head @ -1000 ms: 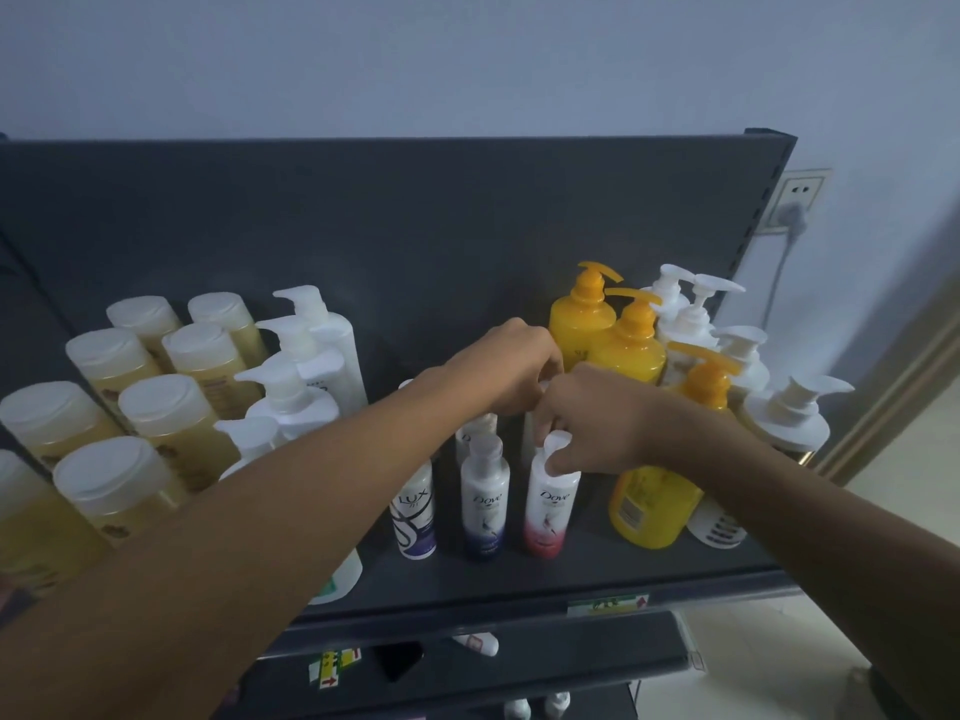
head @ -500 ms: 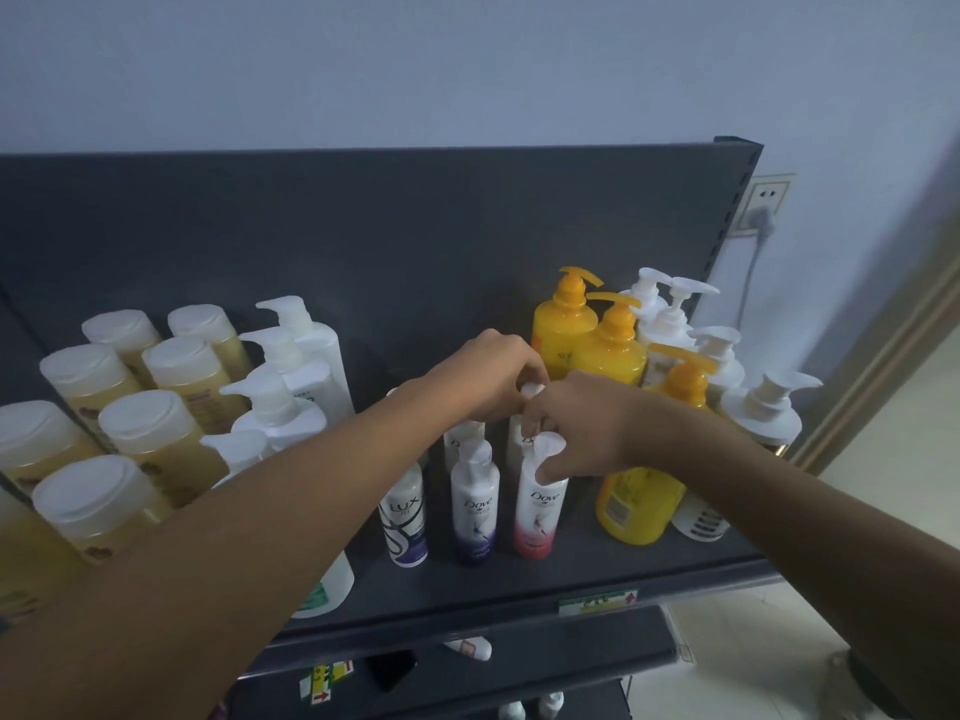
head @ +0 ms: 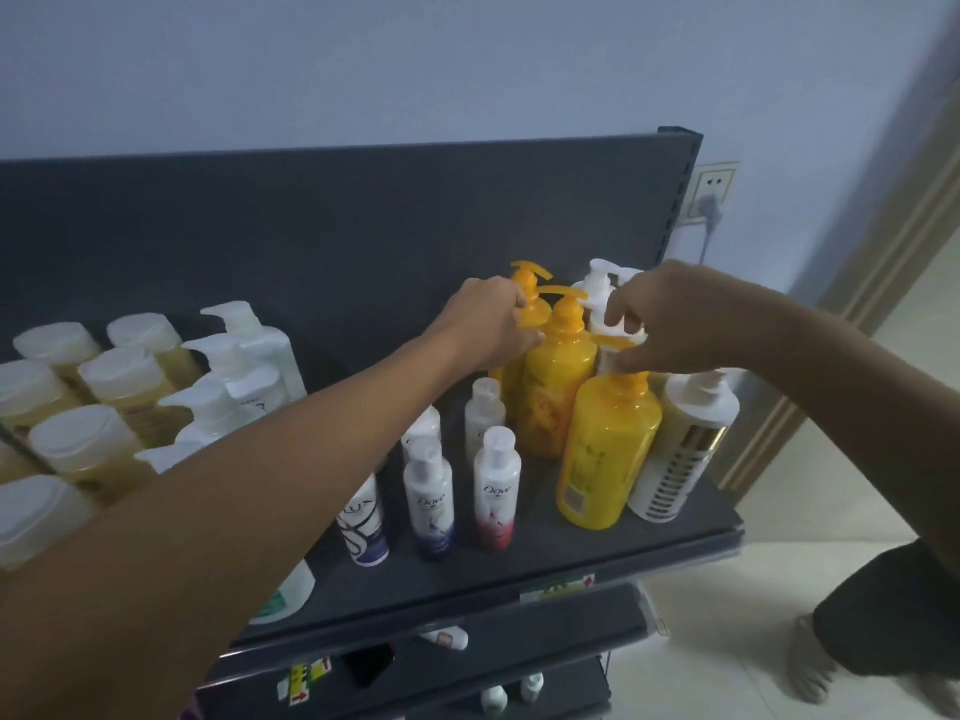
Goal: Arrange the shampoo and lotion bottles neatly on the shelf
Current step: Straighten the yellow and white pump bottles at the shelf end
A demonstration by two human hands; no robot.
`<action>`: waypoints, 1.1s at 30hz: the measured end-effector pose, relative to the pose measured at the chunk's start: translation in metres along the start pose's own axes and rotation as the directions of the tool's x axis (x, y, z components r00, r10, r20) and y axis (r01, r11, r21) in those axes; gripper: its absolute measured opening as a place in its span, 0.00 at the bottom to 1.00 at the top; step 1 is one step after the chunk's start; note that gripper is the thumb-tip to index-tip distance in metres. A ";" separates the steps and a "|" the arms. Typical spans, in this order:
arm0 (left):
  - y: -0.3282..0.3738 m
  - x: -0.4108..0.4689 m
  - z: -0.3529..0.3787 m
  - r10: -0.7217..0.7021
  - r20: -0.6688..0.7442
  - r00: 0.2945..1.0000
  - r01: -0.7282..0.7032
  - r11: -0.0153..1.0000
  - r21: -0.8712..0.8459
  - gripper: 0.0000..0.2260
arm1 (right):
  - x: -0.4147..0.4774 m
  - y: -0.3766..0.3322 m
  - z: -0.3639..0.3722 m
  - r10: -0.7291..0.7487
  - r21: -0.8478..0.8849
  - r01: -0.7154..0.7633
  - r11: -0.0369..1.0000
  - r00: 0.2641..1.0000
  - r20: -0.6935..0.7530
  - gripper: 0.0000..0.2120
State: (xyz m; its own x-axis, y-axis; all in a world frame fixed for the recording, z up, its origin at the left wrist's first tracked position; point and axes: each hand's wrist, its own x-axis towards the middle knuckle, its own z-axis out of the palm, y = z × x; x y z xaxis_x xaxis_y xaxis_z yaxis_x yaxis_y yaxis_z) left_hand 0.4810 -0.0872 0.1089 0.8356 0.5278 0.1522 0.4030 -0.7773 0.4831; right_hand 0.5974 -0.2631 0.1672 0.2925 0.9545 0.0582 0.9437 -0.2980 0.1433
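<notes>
My left hand (head: pixel 493 324) is closed around the neck of the rear yellow pump bottle (head: pixel 527 283), at the back of the dark shelf (head: pixel 649 532). My right hand (head: pixel 675 319) pinches the pump head of a white pump bottle (head: pixel 618 327) behind the front yellow pump bottle (head: pixel 608 449). A middle yellow pump bottle (head: pixel 561 376) stands between the two hands. In front, two small Dove bottles (head: pixel 435 501) (head: pixel 496 491) and a Lux bottle (head: pixel 363 522) stand upright in a row, with two more small white bottles (head: pixel 483 413) behind them.
A white bottle with a gold band (head: pixel 680 449) stands at the shelf's right end. White pump bottles (head: pixel 249 356) and several clear-capped yellow bottles (head: pixel 78 439) fill the left. The shelf's back panel (head: pixel 311 226) rises behind. Lower shelves (head: pixel 519 631) hold small items. A sandalled foot (head: pixel 810 662) is on the floor.
Both hands have left the small Dove bottles in the middle and moved back and right onto the pump bottles. The view has shifted left and down.
</notes>
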 end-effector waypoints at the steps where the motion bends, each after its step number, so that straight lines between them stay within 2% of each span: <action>1: 0.004 0.005 0.004 -0.019 0.001 1.000 0.019 1.000 0.004 0.28 | 0.001 0.003 0.005 -0.010 -0.015 0.011 1.000 0.999 0.042 0.21; 4: 0.012 0.020 0.018 -0.063 0.001 0.998 0.063 0.998 0.019 0.33 | 0.004 0.010 0.022 -0.076 -0.010 0.078 0.997 0.990 0.123 0.18; 7: 0.019 0.028 0.029 -0.105 -0.022 0.994 0.104 0.993 -0.047 0.38 | 0.005 0.014 0.029 -0.112 0.039 0.109 0.993 0.989 0.093 0.20; 14: 0.018 0.039 0.045 -0.134 -0.063 0.989 0.128 0.988 -0.087 0.38 | 0.010 0.017 0.033 -0.129 0.104 0.123 0.987 0.990 0.051 0.18; 19: 0.020 0.037 0.049 -0.098 -0.139 0.985 0.090 0.994 -0.063 0.31 | 0.010 0.010 0.035 -0.077 0.178 0.078 0.981 0.997 -0.014 0.21; 24: 0.016 0.029 0.041 -0.100 -0.112 0.989 0.088 0.990 -0.114 0.36 | 0.010 0.002 0.038 -0.011 0.279 0.024 0.960 0.999 -0.048 0.21; 33: 0.013 0.024 0.034 -0.033 -0.063 0.997 0.029 0.998 -0.059 0.34 | 0.011 -0.011 0.040 0.014 0.343 0.012 0.939 0.997 -0.074 0.24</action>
State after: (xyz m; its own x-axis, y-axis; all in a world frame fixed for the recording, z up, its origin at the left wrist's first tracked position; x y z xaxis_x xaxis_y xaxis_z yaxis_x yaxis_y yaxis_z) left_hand 0.5189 -0.0964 0.0893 0.7968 0.5736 0.1903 0.4044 -0.7401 0.5373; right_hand 0.5965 -0.2494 0.1269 0.2935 0.9466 0.1332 0.9428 -0.2636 -0.2038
